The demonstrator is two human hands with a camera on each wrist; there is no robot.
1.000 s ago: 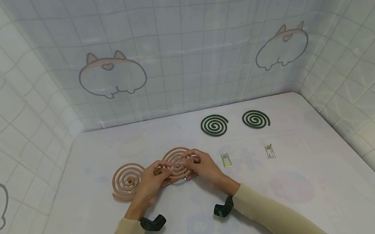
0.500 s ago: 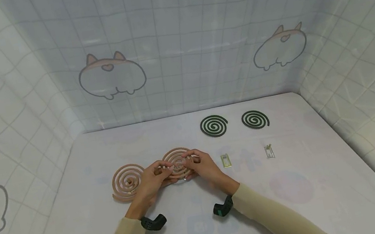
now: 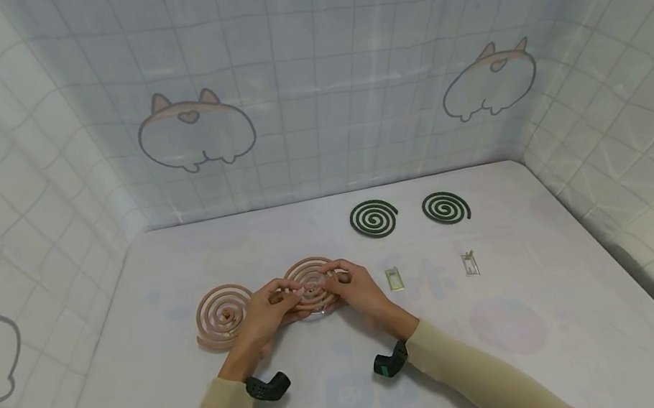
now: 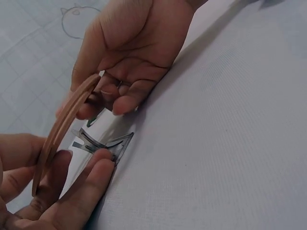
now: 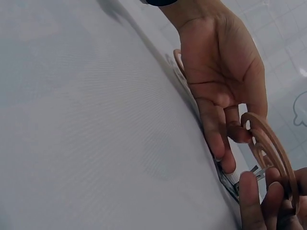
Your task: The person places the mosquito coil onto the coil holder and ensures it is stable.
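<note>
A brown mosquito coil (image 3: 305, 267) is held between both hands just above the white table, at the middle. My left hand (image 3: 264, 315) pinches its left rim, and my right hand (image 3: 360, 293) pinches the right rim. Below the coil, in the left wrist view, lies a metal coil stand (image 4: 125, 144) with a raised pronged strip. Fingertips of the left hand (image 4: 79, 191) touch the stand's edge. Tilted, the coil (image 5: 276, 146) shows edge-on in the right wrist view. Whether the prong touches the coil's centre cannot be made out.
Another brown coil (image 3: 207, 316) lies at the left, partly behind the left hand. Two green coils, one nearer (image 3: 373, 218) and one farther right (image 3: 446, 208), lie at the back. A yellowish stand (image 3: 394, 279) and a silver stand (image 3: 470, 264) sit to the right.
Both hands stay in nearly the same place, still pinching the brown mosquito coil. Only slight finger and view shifts show.
</note>
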